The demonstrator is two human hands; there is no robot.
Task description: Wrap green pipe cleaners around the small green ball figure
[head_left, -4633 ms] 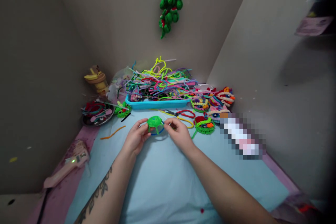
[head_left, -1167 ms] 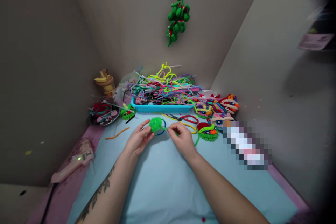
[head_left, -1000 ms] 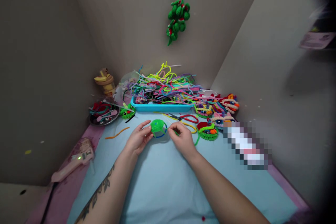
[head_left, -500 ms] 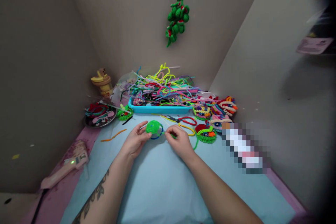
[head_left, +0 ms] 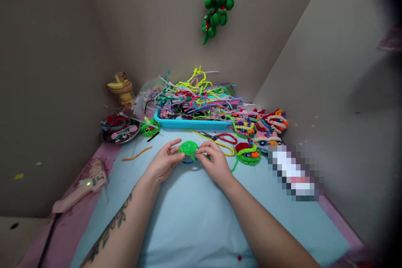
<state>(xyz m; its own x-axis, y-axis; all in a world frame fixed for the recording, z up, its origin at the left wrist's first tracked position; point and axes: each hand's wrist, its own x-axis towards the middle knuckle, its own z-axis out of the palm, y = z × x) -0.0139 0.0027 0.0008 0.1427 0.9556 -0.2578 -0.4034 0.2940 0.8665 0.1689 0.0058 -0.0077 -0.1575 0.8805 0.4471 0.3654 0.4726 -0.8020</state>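
1. Left hand [head_left: 163,163] at 9 o'clock of the green woven disc [head_left: 188,148]; thumb and forefinger pinching its left rim, other fingers loosely curled.
2. Right hand [head_left: 215,163] at 3 o'clock of the disc; thumb and forefinger pressed together on its right edge, pinching a green strand there.
3. Disc held just above the light blue mat [head_left: 194,217], mid-table, between both hands; a blue ring showing under its lower edge.
4. At 12 o'clock of the disc: turquoise tray [head_left: 193,124] heaped with mixed-colour pipe cleaners [head_left: 196,96].
5. At 1 o'clock, near the right hand: red-handled scissors [head_left: 221,137] flat on the mat.
6. At 3 o'clock: cluster of finished woven pieces [head_left: 259,132], the nearest one green and red.
7. At 10 o'clock: round metal dish [head_left: 121,127] with scraps; a small green piece [head_left: 150,127] just beside it.
8. At 9 o'clock: orange pipe cleaner [head_left: 136,155] lying alone.
9. At 8 o'clock, well apart: pink glue gun [head_left: 83,186] on the pink table edge, green light on.
10. High on the wall at 12 o'clock: green hanging ornament [head_left: 218,2].
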